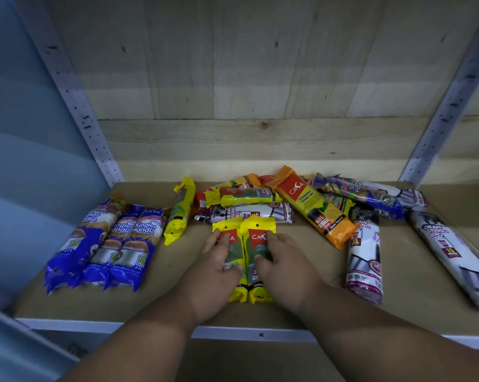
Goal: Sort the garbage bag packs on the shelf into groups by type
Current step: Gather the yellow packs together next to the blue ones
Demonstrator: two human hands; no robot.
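Starting at the shelf's (pixel 155 307) left edge, we see three blue packs (pixel 106 244) lying side by side, long axes running from front edge to back, glossy film with crimped ends. Just right of them a single yellow pack (pixel 177 213) lies apart, tilted slightly.

At the middle of the front edge we have two yellow packs (pixel 243 260) touching along their lengths, long axes pointing straight away from us. Our left hand (pixel 219 260) lies flat on the left one, fingers spread; our right hand (pixel 282 260) rests on the right one, fingers curled over it, pressing rather than pinching. Both hands are equally near this pair.

Behind the pair, toward the back edge, sits a mixed heap (pixel 243 199): yellow, orange-red and white packs lying crosswise. An orange pack (pixel 312 208) slants from the back toward the front right.

Toward the right edge lie white and purple packs (pixel 366 252), soft cylinders in slick film, one pointing front to back, others (pixel 453 257) angled.

We judge the lone yellow pack, left of our left hand, the likeliest to join the pair next.
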